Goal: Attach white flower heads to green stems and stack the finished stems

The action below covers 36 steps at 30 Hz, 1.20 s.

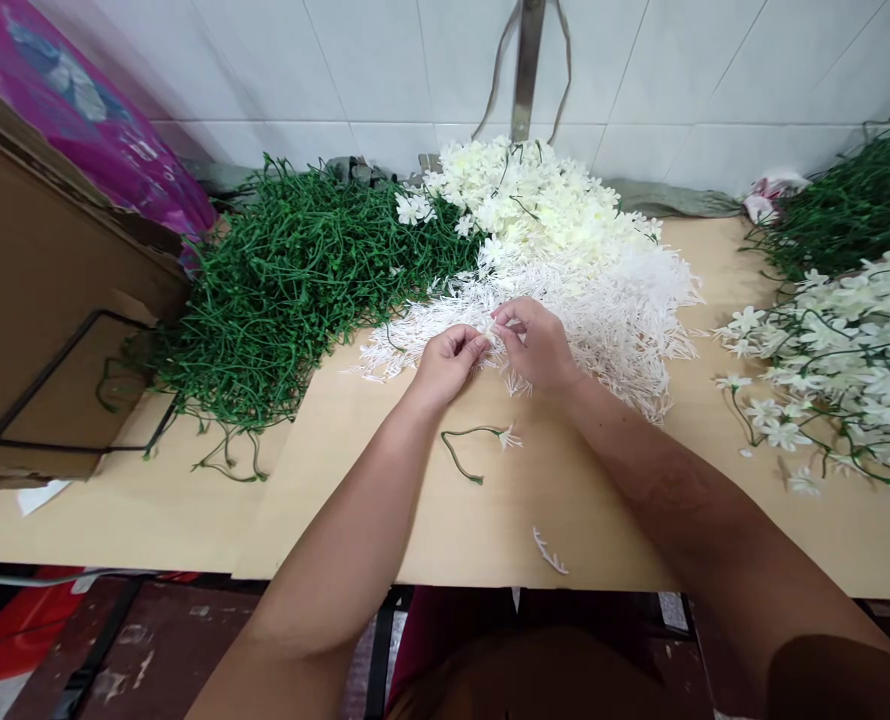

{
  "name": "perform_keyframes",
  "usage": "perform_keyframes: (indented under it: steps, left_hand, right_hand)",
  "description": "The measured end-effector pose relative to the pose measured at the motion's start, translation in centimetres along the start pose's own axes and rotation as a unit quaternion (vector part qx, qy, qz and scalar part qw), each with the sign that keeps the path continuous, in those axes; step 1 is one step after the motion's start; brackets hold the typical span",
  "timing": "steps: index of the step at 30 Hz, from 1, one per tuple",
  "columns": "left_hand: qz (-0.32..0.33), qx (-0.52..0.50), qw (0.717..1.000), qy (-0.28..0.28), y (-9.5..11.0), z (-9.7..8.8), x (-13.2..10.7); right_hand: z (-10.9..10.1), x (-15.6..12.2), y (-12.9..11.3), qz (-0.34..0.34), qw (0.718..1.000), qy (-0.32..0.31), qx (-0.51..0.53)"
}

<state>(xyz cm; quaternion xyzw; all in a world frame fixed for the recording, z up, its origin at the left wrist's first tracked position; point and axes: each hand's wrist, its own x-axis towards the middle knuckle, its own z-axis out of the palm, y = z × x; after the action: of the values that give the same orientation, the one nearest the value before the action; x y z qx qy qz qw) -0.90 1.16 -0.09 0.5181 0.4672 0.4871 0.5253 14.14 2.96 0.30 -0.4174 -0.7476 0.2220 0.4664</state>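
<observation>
A person's left hand (445, 368) and right hand (539, 345), fingers curled, nearly meet at the edge of heaped white sprigs (610, 320) on a tan tabletop (325, 510); whether either grips 1 cannot be told. Green stems (317, 270) lie piled alongside.

A single camera is riding on the person's head, facing forward and down over the tabletop (347, 500). It is looking from above the near edge, so the forearms (355, 520) are entering from below and looming largest, while the fingers (472, 350) are appearing smaller and farther off, close to the middle of the view. The top is ending at the tiled wall (385, 70) behind; the bottom is dipping past the near edge. The view is spreading wide, taking in a cardboard box (47, 290) at left and cutting off the tabletop at right.
</observation>
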Motion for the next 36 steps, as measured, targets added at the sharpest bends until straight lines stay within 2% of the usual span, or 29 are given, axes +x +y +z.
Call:
perform_keyframes:
  steps: [3,6,9,11,15,19,22,25,27,29,30,33,34,36]
  left_hand:
    - [0.004,0.004,1.000,0.000,-0.2,-0.1,0.0]
    - [0.007,-0.001,1.000,-0.006,-0.3,-0.2,0.1]
    - [0.007,-0.009,1.000,-0.009,-0.4,-0.2,0.1]
    - [0.007,-0.012,1.000,-0.008,-0.3,-0.2,0.1]
    - [0.011,-0.023,1.000,-0.011,0.0,-0.1,-0.2]
    - [0.024,-0.041,0.999,-0.005,0.8,-0.3,-0.4]
    - [0.041,-0.011,0.999,0.015,1.4,-1.1,-0.4]
    - [0.015,0.048,0.998,-0.037,2.0,-2.3,-0.5]
    - [-0.011,0.079,0.994,-0.075,2.3,-3.0,-0.6]
    - [-0.014,0.097,0.993,-0.067,2.3,-3.5,-0.5]
    - [-0.008,0.105,0.993,-0.052,2.2,-3.6,-0.5]
    - [0.013,0.135,0.990,-0.023,1.6,-3.7,-0.1]
    - [0.020,0.150,0.988,-0.022,1.3,-3.7,0.1]
    - [0.043,0.184,0.982,-0.021,1.1,-3.8,0.2]
  right_hand:
    - [0.0,-0.1,0.1,-0.024,0.999,-0.008,-0.034]
    - [0.2,-0.1,0.2,-0.025,0.999,-0.018,-0.019]
    - [0.4,0.0,0.3,0.012,0.999,-0.023,0.033]
    - [0.4,0.1,0.4,0.063,0.994,-0.024,0.084]
    - [0.2,0.6,0.3,0.164,0.963,-0.078,0.199]
    - [-0.4,1.1,0.2,0.152,0.970,-0.034,0.188]
    - [-1.1,1.5,0.2,0.150,0.968,-0.027,0.199]
    - [-2.0,1.1,-0.5,0.157,0.961,-0.030,0.225]
    - [-2.6,0.1,-1.7,0.155,0.955,-0.051,0.249]
    - [-2.9,-1.6,-3.5,0.134,0.948,-0.114,0.265]
    - [-2.8,-2.7,-4.3,0.111,0.946,-0.166,0.257]
    - [-1.8,-5.7,-6.1,-0.018,0.939,-0.314,0.137]
    - [-1.3,-6.4,-6.3,-0.064,0.937,-0.332,0.088]
    - [-0.5,-6.9,-5.7,-0.116,0.938,-0.326,0.016]
